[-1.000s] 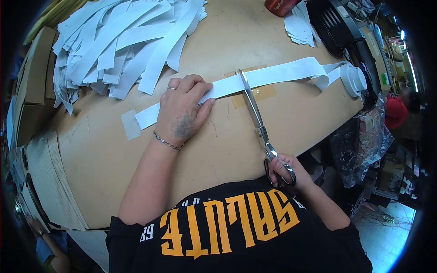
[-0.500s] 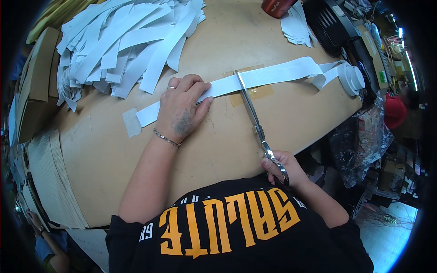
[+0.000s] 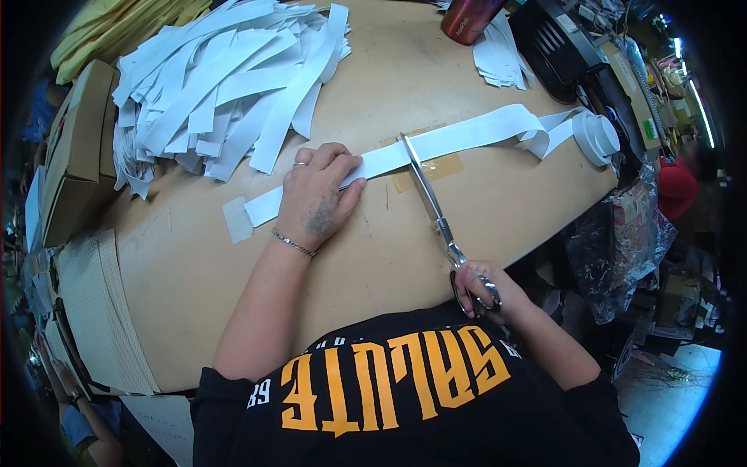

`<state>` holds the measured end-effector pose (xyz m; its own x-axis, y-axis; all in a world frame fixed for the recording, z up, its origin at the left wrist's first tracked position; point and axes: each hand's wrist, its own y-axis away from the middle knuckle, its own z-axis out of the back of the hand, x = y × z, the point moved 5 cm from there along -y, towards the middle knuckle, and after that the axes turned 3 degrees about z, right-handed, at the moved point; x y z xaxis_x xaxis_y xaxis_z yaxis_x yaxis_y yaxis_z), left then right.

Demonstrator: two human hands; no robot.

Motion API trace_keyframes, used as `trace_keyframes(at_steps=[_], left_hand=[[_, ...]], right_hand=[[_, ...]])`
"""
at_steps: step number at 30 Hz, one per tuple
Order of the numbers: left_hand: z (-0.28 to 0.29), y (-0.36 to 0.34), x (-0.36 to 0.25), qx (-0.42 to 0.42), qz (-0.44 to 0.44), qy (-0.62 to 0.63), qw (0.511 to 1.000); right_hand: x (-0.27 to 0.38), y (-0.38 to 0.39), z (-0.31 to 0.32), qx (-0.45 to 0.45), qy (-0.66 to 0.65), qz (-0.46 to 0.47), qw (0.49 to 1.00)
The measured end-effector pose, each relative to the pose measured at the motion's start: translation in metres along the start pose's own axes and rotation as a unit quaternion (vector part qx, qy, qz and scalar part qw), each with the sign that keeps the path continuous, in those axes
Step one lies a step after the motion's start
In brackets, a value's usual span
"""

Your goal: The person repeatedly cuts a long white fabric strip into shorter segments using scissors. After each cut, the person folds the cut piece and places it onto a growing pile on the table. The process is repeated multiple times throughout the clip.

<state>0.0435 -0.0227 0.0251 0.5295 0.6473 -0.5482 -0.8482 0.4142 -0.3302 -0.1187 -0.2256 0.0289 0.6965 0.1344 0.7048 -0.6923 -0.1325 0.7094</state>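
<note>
My left hand (image 3: 315, 198), fingers curled, presses a long white strip (image 3: 451, 137) to the tabletop near its left end, beside a translucent patch (image 3: 237, 219). My right hand (image 3: 490, 289) grips the handles of large steel scissors (image 3: 437, 218), whose blades lie across the strip over a piece of tan tape (image 3: 428, 175). The strip runs right in a loose fold to a white roll (image 3: 597, 136) at the table's edge.
A heap of cut white strips (image 3: 218, 86) lies at back left beside a cardboard box (image 3: 78, 156) and yellow material (image 3: 117, 31). A red tumbler (image 3: 467, 19), smaller strip stack (image 3: 498, 58) and black appliance (image 3: 545, 47) are at back right. Another person's arm (image 3: 101, 428) shows at lower left.
The camera view has shifted slightly, so the table's things sit a little lower in the picture. Both hands keep their grip; the scissor handles have turned slightly in my right hand.
</note>
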Motion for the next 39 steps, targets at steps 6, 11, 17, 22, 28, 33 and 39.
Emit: trace_keyframes(at_steps=[6, 11, 17, 22, 28, 33, 39], left_hand=[[0.001, -0.001, 0.0, 0.002, -0.004, 0.002, 1.0], [-0.001, 0.0, 0.001, -0.008, -0.007, 0.001, 1.0], [-0.001, 0.001, 0.001, -0.012, -0.008, 0.002, 1.0], [0.0, 0.0, 0.001, -0.001, -0.002, 0.005, 1.0], [-0.002, 0.0, 0.0, -0.008, -0.013, -0.003, 1.0], [0.0, 0.0, -0.004, 0.008, -0.003, -0.016, 1.0], [-0.003, -0.004, 0.0, 0.008, -0.027, -0.043, 0.999]], right_hand=[[0.012, -0.007, 0.004, 0.023, 0.028, 0.014, 0.999], [0.016, -0.02, 0.006, 0.0, 0.054, 0.021, 0.998], [0.01, -0.022, 0.008, -0.04, 0.041, 0.019, 0.998], [0.011, -0.023, 0.003, -0.052, 0.016, 0.004, 0.999], [0.017, -0.021, 0.004, -0.065, 0.044, 0.016, 0.997], [0.077, -0.028, 0.047, -0.124, 0.162, 0.074, 0.976], [0.185, -0.108, 0.116, -0.297, 0.525, 0.195, 0.773]])
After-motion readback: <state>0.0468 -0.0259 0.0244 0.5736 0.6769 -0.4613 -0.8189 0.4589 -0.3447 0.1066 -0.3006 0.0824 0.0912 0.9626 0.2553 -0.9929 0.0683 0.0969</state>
